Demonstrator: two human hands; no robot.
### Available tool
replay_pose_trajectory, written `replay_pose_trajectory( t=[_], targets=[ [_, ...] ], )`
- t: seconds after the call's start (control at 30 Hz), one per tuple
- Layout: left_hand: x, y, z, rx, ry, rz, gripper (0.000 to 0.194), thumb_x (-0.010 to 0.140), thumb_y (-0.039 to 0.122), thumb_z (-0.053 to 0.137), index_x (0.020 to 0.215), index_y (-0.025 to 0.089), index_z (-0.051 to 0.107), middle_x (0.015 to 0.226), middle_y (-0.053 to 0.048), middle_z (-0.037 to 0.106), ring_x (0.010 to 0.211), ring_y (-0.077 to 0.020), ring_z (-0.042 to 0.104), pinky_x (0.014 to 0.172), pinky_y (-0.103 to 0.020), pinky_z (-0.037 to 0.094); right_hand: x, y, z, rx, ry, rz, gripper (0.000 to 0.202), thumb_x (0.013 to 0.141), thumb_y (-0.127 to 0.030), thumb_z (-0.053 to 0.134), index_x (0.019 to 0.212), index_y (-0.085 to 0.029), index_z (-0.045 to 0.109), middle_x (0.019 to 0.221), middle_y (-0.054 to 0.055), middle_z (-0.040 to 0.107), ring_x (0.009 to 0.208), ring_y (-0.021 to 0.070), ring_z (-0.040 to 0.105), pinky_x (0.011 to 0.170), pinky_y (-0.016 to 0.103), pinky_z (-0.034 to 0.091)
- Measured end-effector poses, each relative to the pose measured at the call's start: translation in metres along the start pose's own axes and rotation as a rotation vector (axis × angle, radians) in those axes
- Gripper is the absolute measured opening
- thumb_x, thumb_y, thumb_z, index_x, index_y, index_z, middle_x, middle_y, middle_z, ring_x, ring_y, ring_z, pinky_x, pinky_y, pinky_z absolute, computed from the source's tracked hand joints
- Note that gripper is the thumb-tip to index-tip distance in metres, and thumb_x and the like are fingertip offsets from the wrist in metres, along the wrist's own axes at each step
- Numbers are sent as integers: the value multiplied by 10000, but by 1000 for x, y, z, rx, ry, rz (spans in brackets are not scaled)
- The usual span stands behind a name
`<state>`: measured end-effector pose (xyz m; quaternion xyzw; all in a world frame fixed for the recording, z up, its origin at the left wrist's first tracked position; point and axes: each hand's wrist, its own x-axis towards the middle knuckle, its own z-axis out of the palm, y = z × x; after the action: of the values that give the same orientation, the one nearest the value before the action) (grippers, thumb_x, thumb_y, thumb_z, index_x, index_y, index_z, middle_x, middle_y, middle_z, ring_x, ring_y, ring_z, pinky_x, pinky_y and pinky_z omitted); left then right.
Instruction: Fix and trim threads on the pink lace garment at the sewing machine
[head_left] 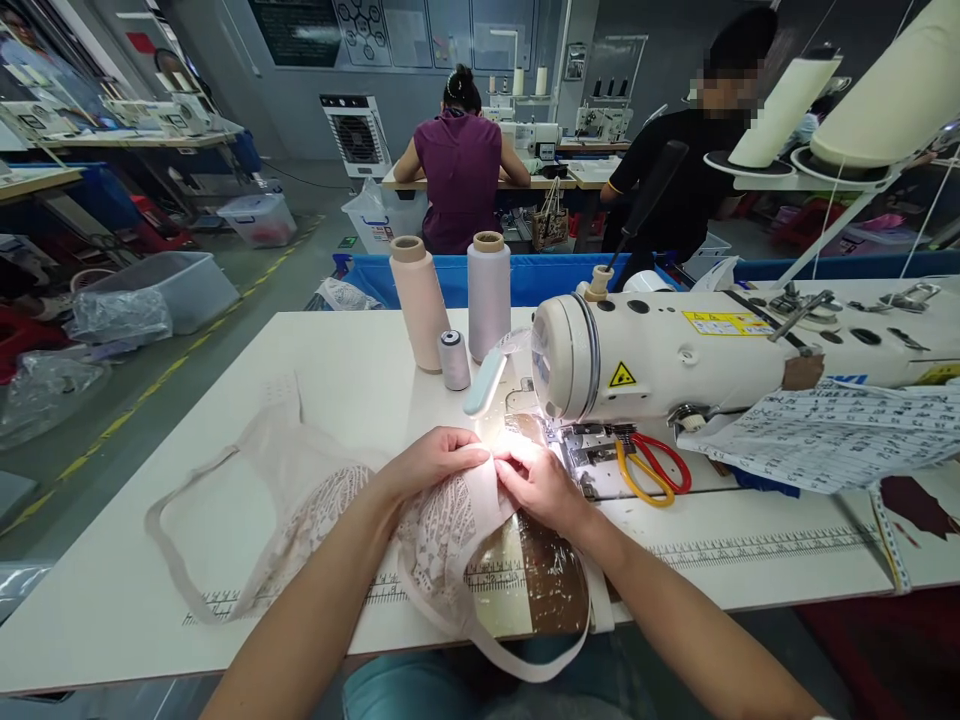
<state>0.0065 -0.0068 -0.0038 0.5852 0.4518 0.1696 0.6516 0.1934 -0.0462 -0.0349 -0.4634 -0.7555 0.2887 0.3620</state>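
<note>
A pale pink lace bra lies across the white sewing table, its one side spread out to the left and a strap hanging over the front edge. My left hand pinches its upper edge between thumb and fingers. Close beside it, my right hand is closed on the same fabric, thumb and fingertips together. Both hands are under the bright lamp of the sewing machine, just in front and to the left of its needle area. The fingertips partly hide the fabric edge.
Two large thread cones and a small spool stand behind my hands. Scissors with red and yellow handles lie beside the machine bed. A paper sheet hangs over the right side. Two people are at tables ahead.
</note>
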Motion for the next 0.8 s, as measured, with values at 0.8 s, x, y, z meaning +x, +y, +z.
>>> replay_pose_trajectory(
  t=[0.8],
  targets=[
    [3, -3, 6, 205, 107, 140, 324, 741, 431, 564, 608, 178, 411, 611, 47, 355, 574, -102, 330, 517, -226, 234, -3, -7, 8, -280, 289, -98, 192, 888, -219, 490, 827, -190, 670, 778, 57, 643, 634, 157, 574, 570, 256, 427]
  ],
)
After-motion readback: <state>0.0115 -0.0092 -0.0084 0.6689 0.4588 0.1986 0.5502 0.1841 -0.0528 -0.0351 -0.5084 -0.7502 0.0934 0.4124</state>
